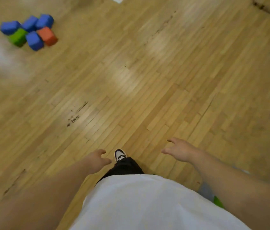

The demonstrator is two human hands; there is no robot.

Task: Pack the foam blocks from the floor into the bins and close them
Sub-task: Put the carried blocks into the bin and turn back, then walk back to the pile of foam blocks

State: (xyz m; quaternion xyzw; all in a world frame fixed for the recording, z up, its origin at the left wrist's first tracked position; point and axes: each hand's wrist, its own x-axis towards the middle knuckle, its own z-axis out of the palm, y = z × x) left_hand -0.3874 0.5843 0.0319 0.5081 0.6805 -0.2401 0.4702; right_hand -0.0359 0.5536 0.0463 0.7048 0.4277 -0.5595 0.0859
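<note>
Even indoor light, motion-blurred (edges worst)

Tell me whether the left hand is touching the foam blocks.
Apart. The head view shows the left hand near the shoe, with a wide stretch of floor between it and the foam blocks.
</note>
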